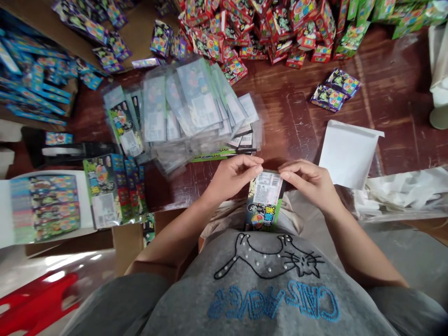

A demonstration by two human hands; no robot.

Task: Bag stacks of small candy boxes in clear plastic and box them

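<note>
A clear printed packet (265,200) with a white label and barcode hangs upside down at the table's front edge, against my shirt. My left hand (236,176) pinches its upper left corner between thumb and fingers. The upper right corner is in the pinch of my right hand (310,182). Beyond my left hand lies a heap of similar clear packets (196,100). To the right of my right hand rests a white open box (348,154).
Red small boxes (280,23) pile up at the back, green ones (353,37) to their right. Two purple boxes (329,93) lie at the right. Blue boxes (35,84) fill a carton at the left. A filled white tray (86,200) stands at the left edge.
</note>
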